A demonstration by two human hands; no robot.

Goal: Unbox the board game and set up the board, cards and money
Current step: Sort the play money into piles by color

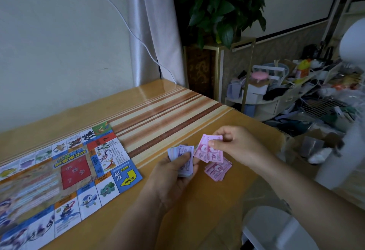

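Just right of the frame's middle, fingers of my left hand [171,176] wrap the money stack [182,154], my right hand [236,145] pinches a pink note [206,152] by the pink pile [218,170] on the table [162,111]; a sloppy grip could scatter them.

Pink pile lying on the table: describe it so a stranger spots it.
On the yellow table, right of the game board, a fanned pink pile lies by the right hand. Unlike the pink note that hand pinches and the purple stack in the left hand, it lies unheld.
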